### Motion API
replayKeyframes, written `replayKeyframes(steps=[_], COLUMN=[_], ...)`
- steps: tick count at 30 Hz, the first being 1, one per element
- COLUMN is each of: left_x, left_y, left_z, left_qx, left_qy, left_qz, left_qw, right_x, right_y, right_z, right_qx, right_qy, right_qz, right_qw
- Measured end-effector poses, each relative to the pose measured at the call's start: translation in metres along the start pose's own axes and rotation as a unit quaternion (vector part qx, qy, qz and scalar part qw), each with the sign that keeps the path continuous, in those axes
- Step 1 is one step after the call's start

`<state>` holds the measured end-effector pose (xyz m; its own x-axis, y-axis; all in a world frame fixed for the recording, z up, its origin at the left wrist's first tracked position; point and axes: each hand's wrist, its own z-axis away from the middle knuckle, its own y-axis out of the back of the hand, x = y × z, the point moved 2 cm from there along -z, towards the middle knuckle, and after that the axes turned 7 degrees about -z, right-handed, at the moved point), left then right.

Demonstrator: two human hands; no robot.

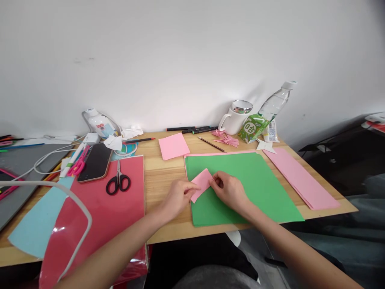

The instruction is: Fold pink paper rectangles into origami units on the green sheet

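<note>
A small folded pink paper (202,181) lies on a large green sheet (255,188) at the middle of the wooden desk (162,172). My left hand (179,196) pinches its left edge, fingers closed on it. My right hand (229,189) presses and pinches its right edge. Both forearms reach in from the bottom of the view.
Black scissors (118,182) rest on a red sheet (111,208), with a phone (95,162) and a light blue sheet (39,224) to the left. A pink square (173,146), pens (195,129), a white mug (236,116), a bottle (275,103) and pink strips (300,178) lie behind and right.
</note>
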<state>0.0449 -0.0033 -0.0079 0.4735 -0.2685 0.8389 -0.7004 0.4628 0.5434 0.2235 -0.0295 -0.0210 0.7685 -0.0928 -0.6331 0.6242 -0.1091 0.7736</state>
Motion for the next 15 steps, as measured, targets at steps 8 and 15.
replayKeyframes(steps=[8,15], left_x=[0.003,0.019], left_y=[-0.012,-0.009], left_z=[0.005,0.006], left_qx=[0.064,0.047], left_qy=[0.117,-0.039], left_qz=[0.001,-0.256], left_qw=[0.991,0.965], right_x=[-0.004,-0.015], right_y=[-0.006,-0.008], right_z=[0.004,0.007], right_qx=[0.014,0.040], right_qy=[0.014,0.132], right_qz=[0.098,0.146], right_qw=[0.995,0.980])
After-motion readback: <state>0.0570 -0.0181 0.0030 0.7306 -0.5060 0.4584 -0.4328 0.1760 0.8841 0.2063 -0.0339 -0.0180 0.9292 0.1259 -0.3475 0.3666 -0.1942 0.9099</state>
